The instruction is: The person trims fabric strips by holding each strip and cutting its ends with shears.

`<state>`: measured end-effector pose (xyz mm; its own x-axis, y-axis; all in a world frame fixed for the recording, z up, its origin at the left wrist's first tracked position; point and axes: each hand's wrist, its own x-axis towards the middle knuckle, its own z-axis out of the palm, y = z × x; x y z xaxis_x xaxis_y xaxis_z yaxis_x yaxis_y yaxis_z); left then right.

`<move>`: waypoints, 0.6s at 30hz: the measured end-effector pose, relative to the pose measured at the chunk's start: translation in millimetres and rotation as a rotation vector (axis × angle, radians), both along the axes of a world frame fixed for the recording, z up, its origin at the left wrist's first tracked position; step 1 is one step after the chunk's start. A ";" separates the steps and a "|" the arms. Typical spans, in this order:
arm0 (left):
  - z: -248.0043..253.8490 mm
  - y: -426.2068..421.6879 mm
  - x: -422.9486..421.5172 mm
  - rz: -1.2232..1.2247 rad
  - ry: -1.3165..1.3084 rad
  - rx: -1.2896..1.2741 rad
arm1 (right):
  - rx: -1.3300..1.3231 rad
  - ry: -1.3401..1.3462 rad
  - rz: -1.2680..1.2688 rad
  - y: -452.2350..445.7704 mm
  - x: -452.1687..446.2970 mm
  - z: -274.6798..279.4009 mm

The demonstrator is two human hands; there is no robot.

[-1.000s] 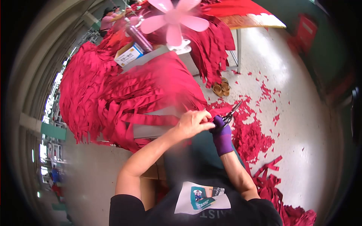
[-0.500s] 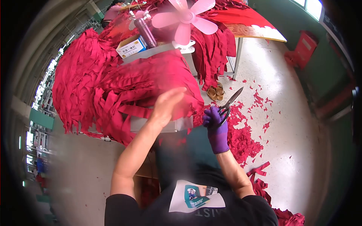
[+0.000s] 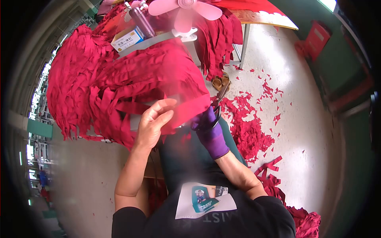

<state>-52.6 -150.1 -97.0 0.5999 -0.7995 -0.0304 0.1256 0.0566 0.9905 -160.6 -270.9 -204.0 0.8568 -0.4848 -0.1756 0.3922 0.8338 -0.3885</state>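
My left hand (image 3: 151,125), bare, has its thumb and curled fingers apart over the near edge of the red fabric pile. Just right of its thumb, a red fabric strip (image 3: 192,109) stretches toward my other hand; whether the left fingers touch it I cannot tell. My right hand (image 3: 204,120), in a purple glove, is closed around dark scissors (image 3: 222,94), whose blades point up and away. The strip's right end meets the glove and scissors. Many layered red fabric strips (image 3: 147,71) cover the work surface in front of me.
A pink fan (image 3: 186,3), a purple bottle (image 3: 142,22) and a small box (image 3: 127,41) stand behind the pile. Red scraps (image 3: 248,133) litter the floor at right. Brown sandals (image 3: 220,82) lie below the wooden table (image 3: 264,18). A red bin (image 3: 316,39) stands by the wall.
My left hand has moved left and down, its fingers now curled. My right hand with the scissors has come left, up to the fabric edge. The view has shifted slightly.
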 end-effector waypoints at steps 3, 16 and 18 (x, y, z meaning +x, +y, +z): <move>-9.7 17.9 4.1 0.036 -0.029 0.065 | -0.322 0.061 -0.038 -4.6 -7.2 -12.3; -25.9 12.1 -5.0 -0.125 -0.176 0.113 | -0.705 0.234 0.049 6.2 -24.8 39.9; -37.8 6.0 -8.7 -0.017 -0.087 0.001 | -0.755 0.253 0.046 6.4 -26.6 37.6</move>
<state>-61.3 -144.1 -134.8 0.5867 -0.8096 0.0207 0.0398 0.0543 0.9977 -187.3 -264.5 -166.4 0.8571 -0.5151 -0.0053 0.1884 0.3229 -0.9275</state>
